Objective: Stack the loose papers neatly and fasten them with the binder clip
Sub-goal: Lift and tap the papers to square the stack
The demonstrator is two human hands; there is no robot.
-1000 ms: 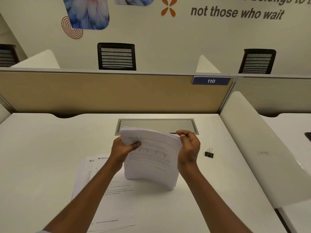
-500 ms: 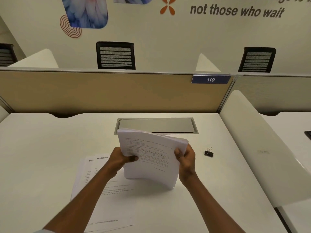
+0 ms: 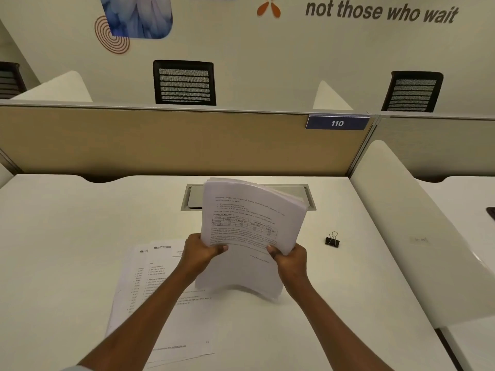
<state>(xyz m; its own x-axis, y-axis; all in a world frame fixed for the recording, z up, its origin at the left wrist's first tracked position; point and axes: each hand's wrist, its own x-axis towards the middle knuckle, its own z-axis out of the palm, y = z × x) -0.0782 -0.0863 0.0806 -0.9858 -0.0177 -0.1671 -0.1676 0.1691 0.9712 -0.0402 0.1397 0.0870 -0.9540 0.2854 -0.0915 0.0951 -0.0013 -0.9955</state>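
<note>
Fingers [image 3: 222, 247] of left hand [image 3: 199, 257] and right hand [image 3: 290, 261] pinch thick white paper stack [image 3: 249, 228] on white worktop [image 3: 67, 236]. Loose printed sheets [image 3: 150, 290] uncollected; small black binder clip [image 3: 332, 240] unused.

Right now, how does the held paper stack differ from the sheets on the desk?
Pose: the held stack is upright and bowed, gripped by the left hand and right hand; the loose sheets lie flat on the desk.
Bulk: the held stack is thick; the loose sheets look few and fanned askew.
Shared: white printed paper, unclipped; the binder clip lies apart, to the right.
</note>
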